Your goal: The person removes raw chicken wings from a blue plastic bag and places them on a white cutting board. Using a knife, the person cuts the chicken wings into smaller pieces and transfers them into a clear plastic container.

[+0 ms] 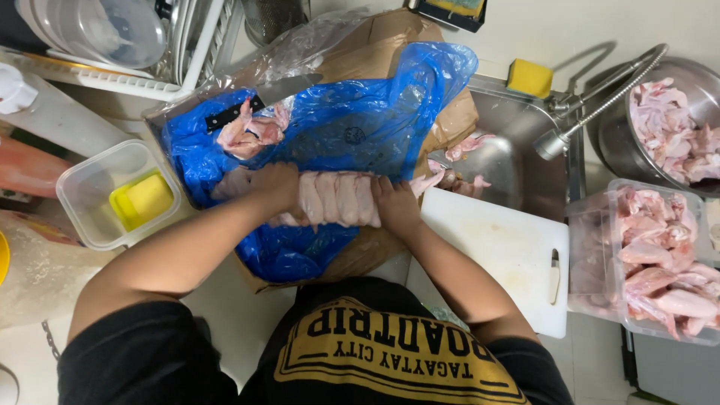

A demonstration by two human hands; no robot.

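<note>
Raw chicken pieces [337, 199] lie in a tight row on a blue plastic bag [352, 124] spread over brown cardboard [450, 120], at the middle of the desk beside the sink. Both hands press on the row from its two ends: the left hand [271, 184] is curled over the left end, fingers bent down around the pieces, and the right hand [394, 204] cups the right end the same way, so each hand is partly closed on the meat. Further back on the bag rest a few loose chicken pieces [251, 133] and a knife [262, 97] with a black handle. A white cutting board [510, 247] sits just right of the bag, with a second small knife [554, 276] on it. At the desk's right edge a clear tub [600, 225] holds more chicken, and behind it a metal bowl [611, 142] holds still more. Near the left edge stands a clear container [82, 202] with a yellow sponge [142, 200] inside.
</note>
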